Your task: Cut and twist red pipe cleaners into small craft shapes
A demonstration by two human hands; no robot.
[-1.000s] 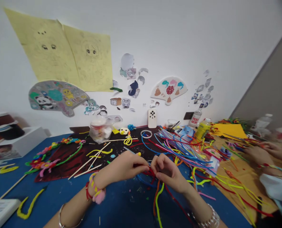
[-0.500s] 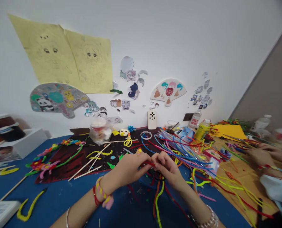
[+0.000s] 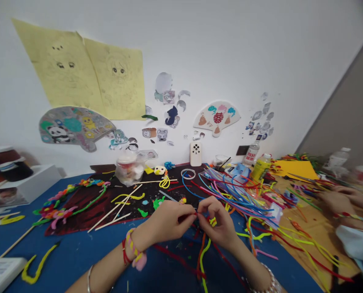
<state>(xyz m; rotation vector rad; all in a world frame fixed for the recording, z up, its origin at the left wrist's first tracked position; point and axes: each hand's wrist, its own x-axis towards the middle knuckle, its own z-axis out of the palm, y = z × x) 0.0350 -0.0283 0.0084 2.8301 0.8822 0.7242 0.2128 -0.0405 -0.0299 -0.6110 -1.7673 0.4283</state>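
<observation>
Above the blue tabletop my left hand (image 3: pixel 172 217) and my right hand (image 3: pixel 216 221) meet fingertip to fingertip. Both are closed in a pinch on a red pipe cleaner, of which only a bit shows between the fingers. A blurred red pipe cleaner length (image 3: pixel 180 260) trails below my left hand; whether it is the same piece I cannot tell. Under my right hand hang or lie a yellow-green pipe cleaner (image 3: pixel 203 260) and an orange-brown one (image 3: pixel 200 254). A small yellow bead-like ornament (image 3: pixel 183 200) shows just beyond my left hand.
A heap of coloured pipe cleaners (image 3: pixel 236 195) spreads to the right. Thin wooden sticks (image 3: pixel 117 211) and a flower garland (image 3: pixel 65 203) lie left. A phone (image 3: pixel 195 154) leans on the wall beside bottles (image 3: pixel 261 167). Another person's hands (image 3: pixel 337 205) are at far right.
My left hand has turned and lowered slightly, and the fingertips of both hands have come closer together. A blurred red length now swings below my left hand.
</observation>
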